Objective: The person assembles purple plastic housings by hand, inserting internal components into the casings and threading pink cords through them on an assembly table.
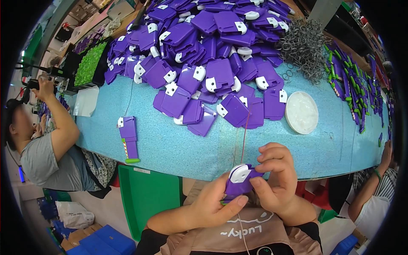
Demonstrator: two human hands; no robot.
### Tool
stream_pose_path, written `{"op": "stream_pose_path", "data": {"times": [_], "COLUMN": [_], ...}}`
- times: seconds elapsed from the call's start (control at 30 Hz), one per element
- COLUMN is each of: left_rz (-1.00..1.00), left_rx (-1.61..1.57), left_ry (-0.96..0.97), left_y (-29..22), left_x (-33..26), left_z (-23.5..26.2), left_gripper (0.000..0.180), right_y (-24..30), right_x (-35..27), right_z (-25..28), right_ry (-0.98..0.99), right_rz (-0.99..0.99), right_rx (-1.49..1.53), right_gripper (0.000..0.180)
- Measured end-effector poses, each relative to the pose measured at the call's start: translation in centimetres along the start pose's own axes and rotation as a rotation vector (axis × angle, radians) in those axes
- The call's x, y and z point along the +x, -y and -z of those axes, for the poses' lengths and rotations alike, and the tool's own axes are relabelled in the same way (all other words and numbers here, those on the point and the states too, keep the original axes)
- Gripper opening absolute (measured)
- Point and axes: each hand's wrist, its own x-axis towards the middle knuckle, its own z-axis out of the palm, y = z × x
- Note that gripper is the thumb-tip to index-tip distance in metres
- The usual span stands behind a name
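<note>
While both hands meet just below the near edge of the blue table (178, 144), they share 1 small purple plastic case (239, 180) with a white round disc (240, 173) on its upper face. The left hand (212, 204) comes up from below, its fingers (231, 205) curled under the case and the thumb laid along its lower edge, so the hand is closed around the piece. The right hand (278, 178) grips the case from the right: its fingers (272, 155) are bent tightly, the upper ones folded over the top right corner and the thumb pressed on the front face just beside the disc. The case sits tilted, its long axis running from lower left to upper right, with the disc end uppermost and facing the camera. A thin reddish string (244, 131) rises from the disc toward the table. Farther back on the table lies a big heap of like purple cases (204, 46), with a white round lid (301, 112) to its right and a tangle of grey wire springs (304, 42) behind that. Left of the heap, 1 assembled purple piece with a green tip (128, 138) lies alone near the table's edge. A green bin (146, 195) stands below the table, and another person in a grey shirt (42, 157) sits at the table's left end.
</note>
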Motion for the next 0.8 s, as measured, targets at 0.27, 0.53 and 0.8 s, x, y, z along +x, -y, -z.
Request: {"op": "stream_pose_path", "data": {"times": [0.27, 0.53, 0.8], "left_rz": [-0.15, -0.203, -0.117], "left_rx": [0.204, 0.194, -0.381], "left_ry": [-0.05, 0.086, -0.366], "left_y": [-0.3, -1.2, -1.2], "left_x": [0.9, 0.8, 0.5], "left_z": [1.2, 2.8, 1.6], "left_gripper": [0.031, 0.034, 0.02], "right_y": [-0.2, 0.7, 0.8], "right_x": [0.4, 0.4, 0.5], "right_z": [0.9, 0.4, 0.8], "right_ry": [0.232, 0.332, 0.433], "right_rz": [-0.148, 0.08, -0.074], "right_rx": [0.092, 0.052, -0.057], "right_gripper": [0.023, 0.028, 0.032]}}
